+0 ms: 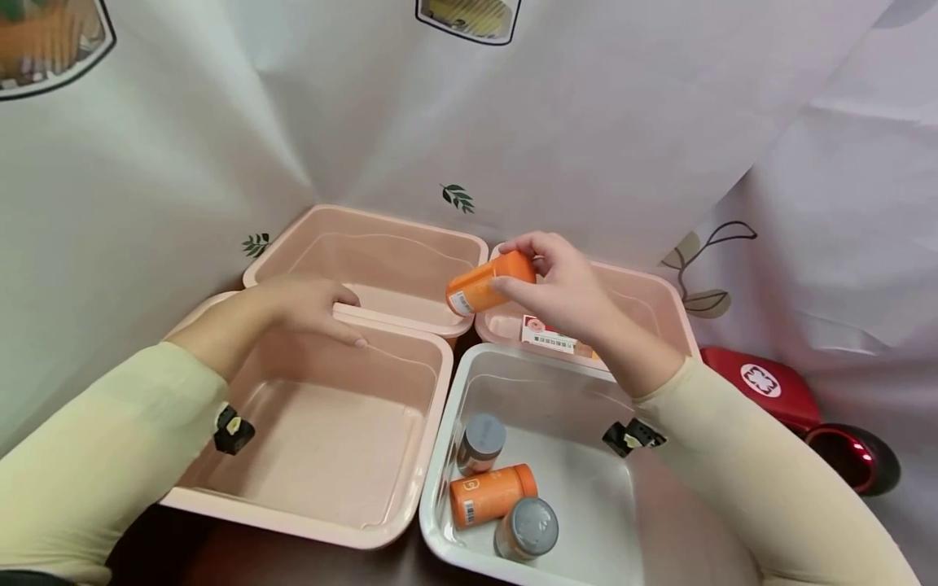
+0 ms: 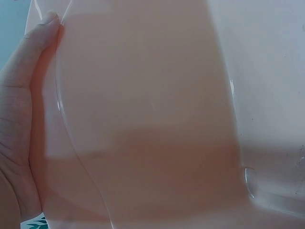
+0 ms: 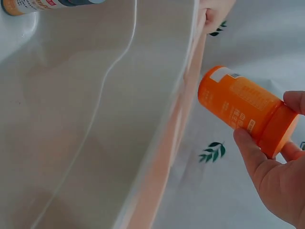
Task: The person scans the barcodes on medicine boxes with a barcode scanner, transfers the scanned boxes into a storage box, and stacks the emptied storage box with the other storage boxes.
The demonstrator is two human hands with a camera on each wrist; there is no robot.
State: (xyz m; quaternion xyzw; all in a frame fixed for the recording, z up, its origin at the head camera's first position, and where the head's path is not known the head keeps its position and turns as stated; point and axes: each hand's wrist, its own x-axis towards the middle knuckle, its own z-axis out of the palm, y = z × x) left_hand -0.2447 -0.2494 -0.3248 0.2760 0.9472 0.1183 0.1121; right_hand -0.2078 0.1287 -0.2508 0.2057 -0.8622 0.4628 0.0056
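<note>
My right hand (image 1: 560, 285) grips an orange bottle (image 1: 479, 285) by its capped end. The bottle is tilted, base toward the lower left, above where the two back bins meet. In the right wrist view, thumb and fingers pinch the bottle (image 3: 243, 102) around its cap. My left hand (image 1: 308, 308) holds the far rim of the front left pink bin (image 1: 410, 533), thumb on the inner side and fingers over the edge. In the left wrist view the thumb (image 2: 40, 36) lies along that rim.
A white bin (image 1: 440, 521) at front right holds an orange bottle (image 1: 491, 495) on its side and two grey-capped jars (image 1: 484, 439). Behind are a pink bin (image 1: 396, 224) and another (image 1: 659, 293) with a small box (image 1: 548, 335). A red case (image 1: 762, 387) lies far right.
</note>
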